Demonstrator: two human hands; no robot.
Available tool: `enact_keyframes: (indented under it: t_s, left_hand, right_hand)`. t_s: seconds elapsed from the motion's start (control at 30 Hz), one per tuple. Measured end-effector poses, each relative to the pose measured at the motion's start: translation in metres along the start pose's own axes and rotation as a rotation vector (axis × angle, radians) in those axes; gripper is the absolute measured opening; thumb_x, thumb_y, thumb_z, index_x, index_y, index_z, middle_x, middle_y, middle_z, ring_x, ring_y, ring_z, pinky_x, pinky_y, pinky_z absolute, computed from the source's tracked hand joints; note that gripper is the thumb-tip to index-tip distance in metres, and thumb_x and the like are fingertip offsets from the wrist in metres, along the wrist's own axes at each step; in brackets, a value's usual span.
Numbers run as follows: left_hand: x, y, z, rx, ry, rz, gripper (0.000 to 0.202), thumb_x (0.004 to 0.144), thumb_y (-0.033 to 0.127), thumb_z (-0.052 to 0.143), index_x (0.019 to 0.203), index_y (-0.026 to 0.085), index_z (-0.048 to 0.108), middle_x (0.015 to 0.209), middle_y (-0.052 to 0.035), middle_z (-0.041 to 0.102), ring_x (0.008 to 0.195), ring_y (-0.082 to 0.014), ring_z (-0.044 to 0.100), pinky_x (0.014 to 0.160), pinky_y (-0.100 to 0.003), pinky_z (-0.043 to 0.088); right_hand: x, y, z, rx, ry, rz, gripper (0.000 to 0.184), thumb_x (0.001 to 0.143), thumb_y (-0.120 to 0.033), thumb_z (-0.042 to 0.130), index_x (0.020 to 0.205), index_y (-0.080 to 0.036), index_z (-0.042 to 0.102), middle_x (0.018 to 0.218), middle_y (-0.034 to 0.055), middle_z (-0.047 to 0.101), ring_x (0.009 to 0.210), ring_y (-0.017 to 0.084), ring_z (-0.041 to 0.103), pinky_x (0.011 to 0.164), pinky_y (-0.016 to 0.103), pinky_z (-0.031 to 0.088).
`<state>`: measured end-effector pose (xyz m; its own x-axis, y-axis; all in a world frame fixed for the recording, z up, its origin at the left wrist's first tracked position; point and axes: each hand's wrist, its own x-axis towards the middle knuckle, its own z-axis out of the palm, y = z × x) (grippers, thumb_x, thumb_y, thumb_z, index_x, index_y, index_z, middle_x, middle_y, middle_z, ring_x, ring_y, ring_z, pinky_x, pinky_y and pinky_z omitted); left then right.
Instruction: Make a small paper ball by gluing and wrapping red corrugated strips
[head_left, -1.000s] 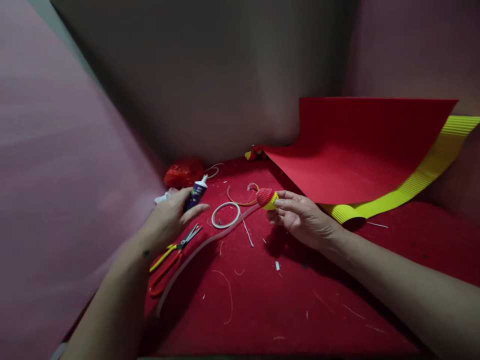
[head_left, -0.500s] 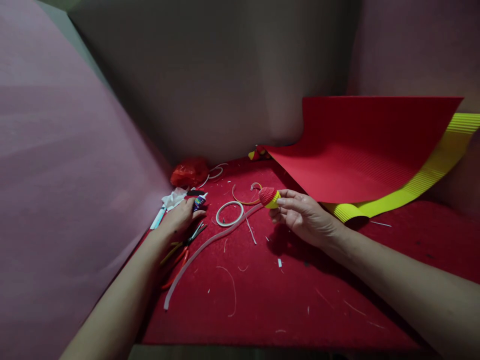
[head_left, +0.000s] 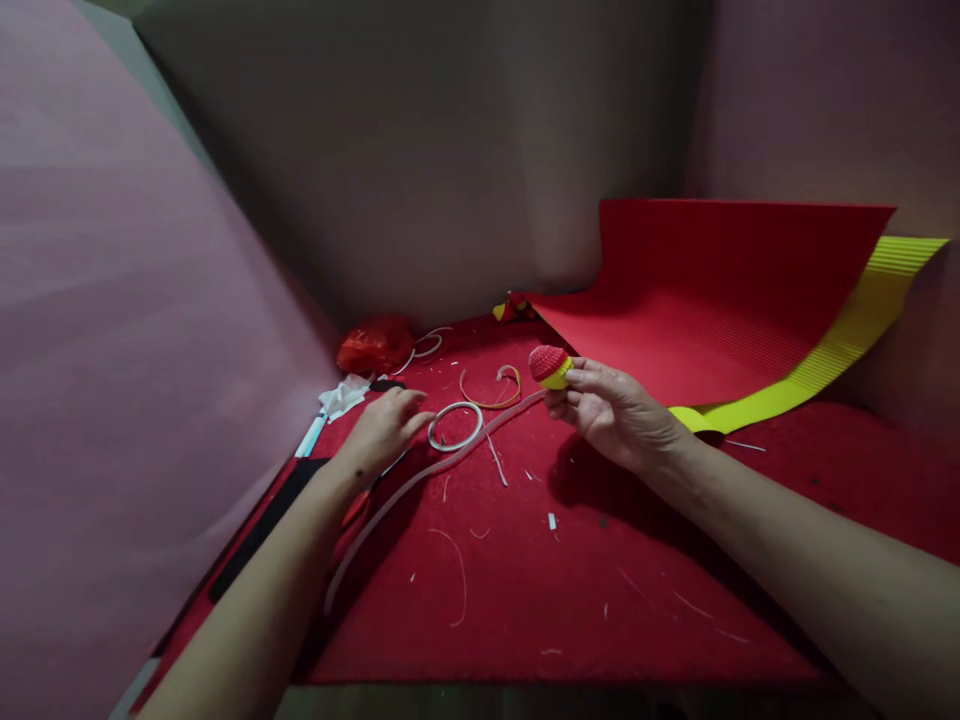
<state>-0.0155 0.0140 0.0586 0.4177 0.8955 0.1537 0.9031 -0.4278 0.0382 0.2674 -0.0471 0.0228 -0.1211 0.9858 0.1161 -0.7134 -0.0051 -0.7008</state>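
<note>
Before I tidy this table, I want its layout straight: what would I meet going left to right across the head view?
Crumpled white piece, left hand, white ring, red-and-yellow cone, right hand, yellow strip.

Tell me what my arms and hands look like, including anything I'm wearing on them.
No sleeve shows on your left arm or right arm, and no glove, watch or bracelet shows on your left hand or right hand. A small dark spot marks the left wrist.
</note>
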Motion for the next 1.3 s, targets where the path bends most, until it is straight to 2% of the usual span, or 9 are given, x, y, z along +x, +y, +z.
enact_keyframes:
  t_s: [0.1,0.23,0.5,0.63,0.87,1.0,1.07,1.17,1.3]
  left_hand:
    - [0.008,0.042,0.002,-0.097,-0.042,0.102,0.027,0.088,0.033,0.052,0.103,0.014,0.065,0.098,-0.0086,0.067,0.085,-0.0175,0.063,0.078,-0.027,0.047]
    - [0.031,0.085,0.012,-0.127,-0.008,0.154,0.022,0.086,0.029,0.057,0.099,0.014,0.066,0.094,-0.0087,0.067,0.085,-0.0185,0.062,0.078,-0.032,0.048]
    - [0.044,0.127,0.037,-0.107,0.107,0.183,0.02,0.092,0.028,0.049,0.09,0.013,0.062,0.101,-0.0046,0.062,0.095,-0.0186,0.059,0.084,-0.038,0.048]
    - [0.014,0.124,0.007,-0.144,0.202,0.108,0.008,0.082,0.007,0.051,0.082,0.014,0.057,0.084,-0.0051,0.061,0.075,-0.0154,0.057,0.07,-0.031,0.046]
    - [-0.084,0.134,-0.058,-0.378,0.36,-0.077,0.016,0.085,0.02,0.041,0.092,0.02,0.055,0.079,-0.0015,0.06,0.071,-0.0169,0.056,0.065,-0.028,0.042]
    - [-0.117,0.155,-0.062,-0.546,0.229,-0.023,0.02,0.089,0.034,0.044,0.098,0.021,0.056,0.093,-0.0043,0.06,0.086,-0.0199,0.055,0.076,-0.029,0.041]
    - [-0.128,0.164,-0.059,-0.652,0.171,-0.016,0.023,0.091,0.038,0.042,0.098,0.021,0.056,0.086,-0.0025,0.058,0.079,-0.0177,0.054,0.071,-0.027,0.041]
    - [-0.141,0.173,-0.053,-0.787,0.188,-0.079,0.024,0.092,0.039,0.041,0.087,0.021,0.056,0.069,0.0012,0.05,0.063,-0.0145,0.046,0.058,-0.025,0.037]
    - [-0.157,0.183,-0.046,-0.936,0.22,-0.076,0.017,0.09,0.038,0.048,0.088,0.023,0.055,0.072,0.002,0.048,0.064,-0.0129,0.043,0.059,-0.023,0.037]
  right_hand:
    - [-0.001,-0.009,0.004,-0.026,-0.002,-0.059,0.017,0.07,-0.019,0.069,0.086,-0.021,0.062,0.083,0.0026,0.064,0.073,0.016,0.057,0.073,0.031,0.047]
    - [-0.005,-0.02,0.01,-0.032,-0.053,-0.09,0.015,0.072,-0.021,0.067,0.087,-0.021,0.064,0.085,0.0025,0.063,0.075,0.015,0.056,0.072,0.028,0.048]
    - [-0.008,-0.038,0.012,0.033,-0.045,-0.139,0.017,0.069,-0.022,0.07,0.085,-0.021,0.066,0.083,0.0008,0.063,0.073,0.014,0.056,0.07,0.026,0.049]
    - [-0.008,-0.038,0.014,0.051,-0.065,-0.156,0.016,0.07,-0.022,0.07,0.086,-0.02,0.067,0.081,0.0013,0.063,0.073,0.014,0.056,0.072,0.027,0.049]
    - [-0.038,-0.022,0.035,0.09,-0.102,-0.055,0.023,0.068,-0.021,0.072,0.089,-0.019,0.064,0.088,0.0038,0.064,0.079,0.016,0.059,0.076,0.031,0.051]
    - [-0.072,-0.009,0.047,0.124,-0.074,0.008,0.025,0.065,-0.02,0.074,0.087,-0.019,0.062,0.086,0.0041,0.064,0.076,0.017,0.06,0.075,0.033,0.052]
    - [-0.09,-0.006,0.051,0.146,-0.041,0.011,0.028,0.063,-0.021,0.075,0.087,-0.02,0.061,0.083,0.0031,0.065,0.074,0.017,0.061,0.074,0.033,0.053]
    - [-0.112,-0.003,0.055,0.164,0.005,-0.012,0.032,0.06,-0.02,0.078,0.086,-0.02,0.059,0.082,0.0027,0.065,0.073,0.016,0.062,0.072,0.031,0.053]
    - [-0.134,0.001,0.056,0.123,0.048,-0.094,0.033,0.061,-0.019,0.077,0.088,-0.021,0.058,0.086,0.0024,0.065,0.074,0.017,0.064,0.07,0.033,0.053]
